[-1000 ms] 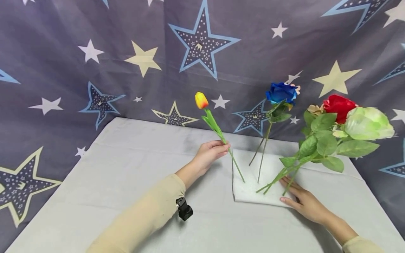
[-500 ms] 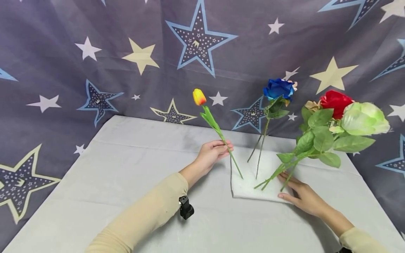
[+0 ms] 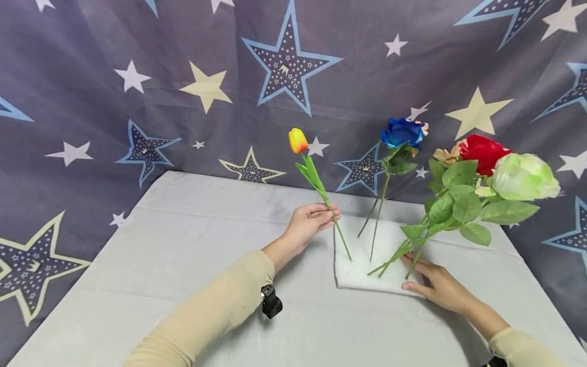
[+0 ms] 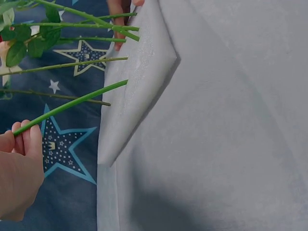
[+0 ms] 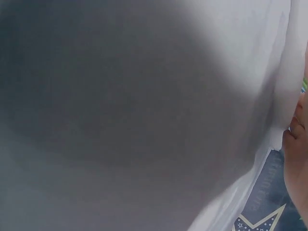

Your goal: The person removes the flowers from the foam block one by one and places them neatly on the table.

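Note:
My left hand (image 3: pixel 314 223) pinches the green stem of a yellow-orange tulip (image 3: pixel 298 140) partway down. The tulip leans left, and its lower tip meets the top of a white foam block (image 3: pixel 350 279). In the left wrist view the same tulip stem (image 4: pixel 72 103) runs from the fingers to the foam (image 4: pixel 144 72). Resting on the block's right side is my right hand (image 3: pixel 440 288), thumb at the near edge and fingers spread over the top. A blue rose (image 3: pixel 403 133), a red rose (image 3: pixel 483 153) and a pale green flower (image 3: pixel 524 177) rise from the foam.
A peach flower (image 3: pixel 449 154) and broad green leaves (image 3: pixel 509 211) lean out over the right hand. A grey-white cloth (image 3: pixel 220 239) covers the table. Behind it hangs a dark curtain with stars (image 3: pixel 293 56). The right wrist view is mostly shadowed cloth (image 5: pixel 120 120).
My left hand has shifted slightly right, and the tulip's head has swung right, so it leans less. The right hand stays on the foam block. The head view has moved a little.

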`<state>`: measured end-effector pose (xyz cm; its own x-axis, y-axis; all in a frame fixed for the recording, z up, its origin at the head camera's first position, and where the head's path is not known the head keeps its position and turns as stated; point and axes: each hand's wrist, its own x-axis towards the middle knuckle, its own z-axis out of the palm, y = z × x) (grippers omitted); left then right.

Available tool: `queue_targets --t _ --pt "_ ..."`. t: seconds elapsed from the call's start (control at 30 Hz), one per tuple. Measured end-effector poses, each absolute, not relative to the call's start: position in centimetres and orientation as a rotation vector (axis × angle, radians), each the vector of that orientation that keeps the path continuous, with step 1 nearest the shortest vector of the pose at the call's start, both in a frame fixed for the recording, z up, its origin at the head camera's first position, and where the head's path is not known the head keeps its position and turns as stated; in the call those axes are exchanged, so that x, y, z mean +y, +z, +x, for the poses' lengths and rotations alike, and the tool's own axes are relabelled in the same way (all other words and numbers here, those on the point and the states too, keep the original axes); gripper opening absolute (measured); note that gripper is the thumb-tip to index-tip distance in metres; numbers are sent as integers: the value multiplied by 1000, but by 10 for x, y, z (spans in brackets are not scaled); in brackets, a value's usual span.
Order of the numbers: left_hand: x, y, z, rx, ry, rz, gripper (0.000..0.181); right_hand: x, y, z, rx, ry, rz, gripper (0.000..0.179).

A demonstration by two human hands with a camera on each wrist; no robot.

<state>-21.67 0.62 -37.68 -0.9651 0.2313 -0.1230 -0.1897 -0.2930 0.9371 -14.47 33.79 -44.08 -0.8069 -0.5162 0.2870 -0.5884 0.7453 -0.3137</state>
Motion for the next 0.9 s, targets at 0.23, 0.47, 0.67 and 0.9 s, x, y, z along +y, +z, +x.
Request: queue_targets --t 0.23,0.47,0.67,0.9 --pt "6 -369 -216 1729 2353 104 26 335 -439 -144 -2834 550 801 61" --pt "4 -361 -218 1724 2418 126 27 336 -439 -143 -2824 546 803 61" --pt "1 -358 -217 1705 2433 121 30 337 -440 -143 -2803 573 820 61" --pt "-11 -361 -212 1774 2375 142 30 337 -443 -144 -2795 576 823 62"
